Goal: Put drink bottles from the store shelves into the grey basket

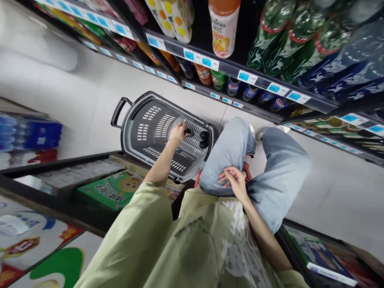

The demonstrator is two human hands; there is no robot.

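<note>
My left hand (178, 133) reaches down into a grey shopping basket (127, 140) with slotted sides and a black handle. Its fingers are closed around a small black object (188, 131), partly hidden by the hand; its kind is unclear. Beside it in the basket are two dark, round-topped things (204, 139), close together near the right end. My right hand (235, 182) lies over my lap by the jeans (222, 160), fingers loosely extended and apart, holding nothing.
Drink shelves run along the top, with green bottles (267, 36), an orange juice bottle (223, 32) and price tags (247, 77). A green box (111, 190) sits on a low shelf at left. Blue-wrapped packs (42, 134) stand farther left. Pale tiled floor (87, 100) surrounds the basket.
</note>
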